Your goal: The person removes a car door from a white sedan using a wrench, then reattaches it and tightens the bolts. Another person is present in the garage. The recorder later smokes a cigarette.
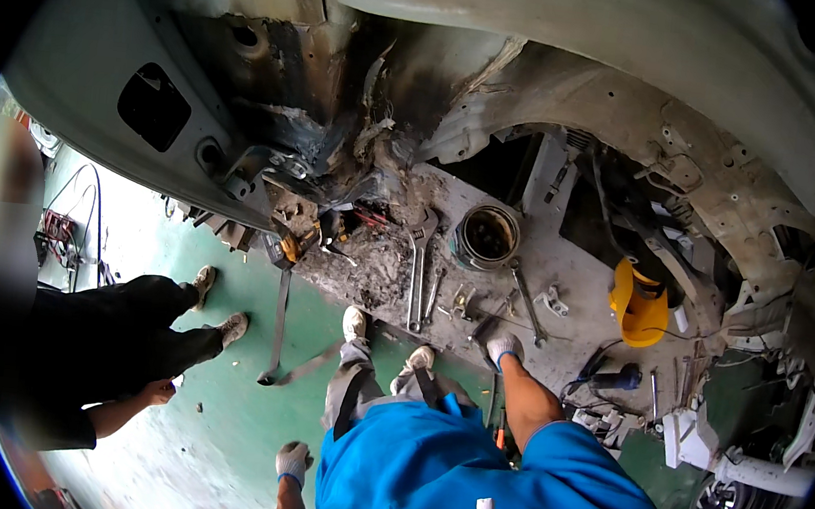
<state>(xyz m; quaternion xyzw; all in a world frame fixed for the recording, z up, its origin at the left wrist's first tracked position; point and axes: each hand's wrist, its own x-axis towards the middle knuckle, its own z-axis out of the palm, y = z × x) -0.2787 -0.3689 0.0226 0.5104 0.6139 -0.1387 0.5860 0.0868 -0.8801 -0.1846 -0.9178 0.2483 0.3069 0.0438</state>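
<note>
In a pale knitted glove, my right hand (pixel 506 347) reaches down to the workbench-like surface (pixel 556 342), its fingers closed at a dark bar-shaped tool (pixel 487 325). The exact kind of that tool cannot be made out. A long combination wrench (pixel 527 302) lies just beyond this hand, beside a small metal clamp-like part (pixel 552 301). Farther left are a large adjustable wrench (pixel 417 270) and a smaller wrench (pixel 434 294). My left hand (pixel 292 461), also gloved, hangs low at my side with fingers curled and nothing visible in them.
A round open can (pixel 486 238) with dark contents stands behind the tools. Right of it are a yellow curved object (pixel 638 304) and a dark power tool (pixel 616 377). A stripped car body (pixel 581 85) arches overhead. A person in dark clothes (pixel 114 344) stands at left; a strap (pixel 280 326) trails on the floor.
</note>
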